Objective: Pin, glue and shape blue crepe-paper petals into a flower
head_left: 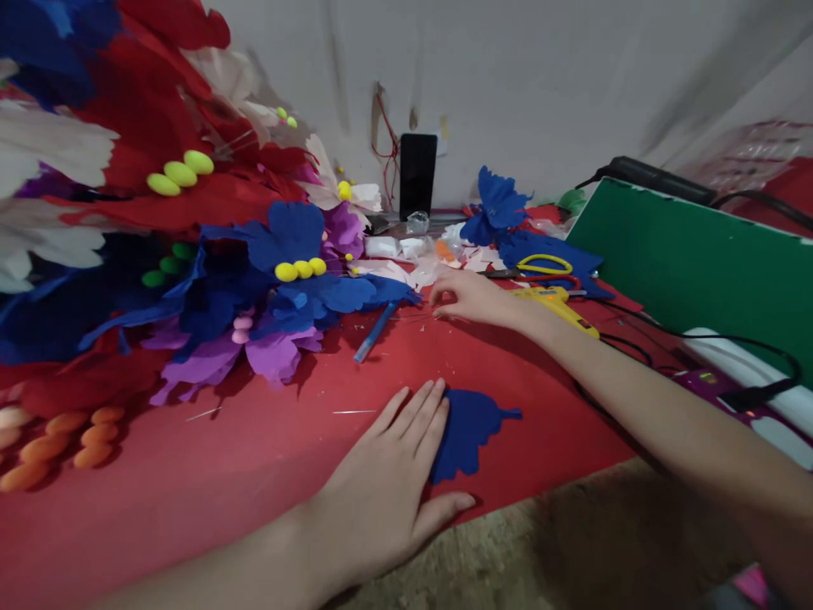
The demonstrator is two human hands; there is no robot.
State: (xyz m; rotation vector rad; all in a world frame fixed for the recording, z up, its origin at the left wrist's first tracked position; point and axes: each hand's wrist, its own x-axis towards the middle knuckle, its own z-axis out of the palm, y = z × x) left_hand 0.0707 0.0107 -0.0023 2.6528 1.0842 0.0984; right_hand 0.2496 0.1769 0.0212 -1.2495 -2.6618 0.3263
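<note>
My left hand (387, 474) lies flat, fingers stretched out and thumb apart. Its fingers rest along the left edge of a dark blue wing-shaped cutout (468, 428) on the red tabletop (273, 474). Farther back, my right hand (470, 298) is curled, with thumb and forefinger tips close together above the red surface. Thin wires (410, 318) lie right at those fingertips; what the fingers hold, if anything, is too small to make out. A blue pen (376, 332) lies to the left of this hand. One thin pale stick (354, 412) is left of the left hand's fingertips.
Blue, red, white and purple butterfly shapes with bead bodies (301, 269) pile up at left. A yellow glue gun (559, 307) and yellow-handled scissors (544, 264) lie by the right forearm. Behind stands a black phone (417, 174); a green board (692, 263) leans at right.
</note>
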